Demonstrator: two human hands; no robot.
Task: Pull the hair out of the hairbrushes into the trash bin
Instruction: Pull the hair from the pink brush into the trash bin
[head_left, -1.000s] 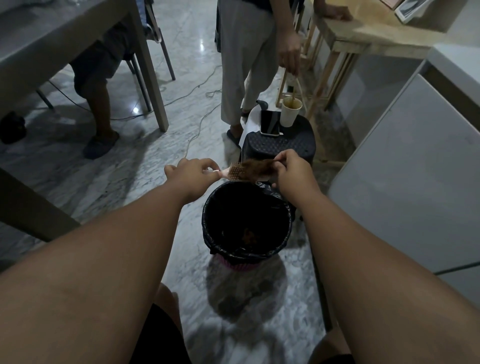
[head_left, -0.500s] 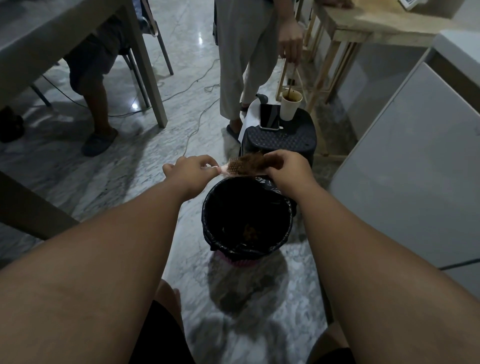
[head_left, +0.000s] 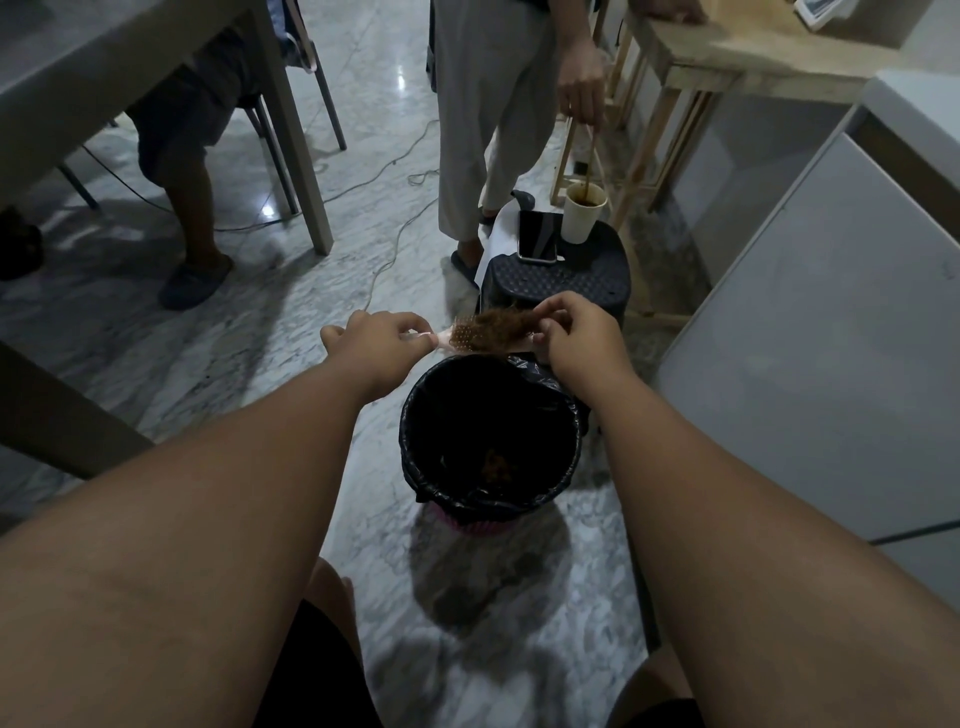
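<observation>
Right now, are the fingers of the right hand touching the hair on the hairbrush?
Touching. The head view shows the right hand pinching the brown hair at the far end of the hairbrush.

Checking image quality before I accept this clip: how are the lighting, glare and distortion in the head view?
Head view: dim overall; bright glare spots on the marble floor; the trash bin interior is nearly black, with only a faint clump visible; wide-angle stretch enlarges the forearms at the frame bottom; the left hand, right hand and hairbrush stay reasonably sharp.
</observation>
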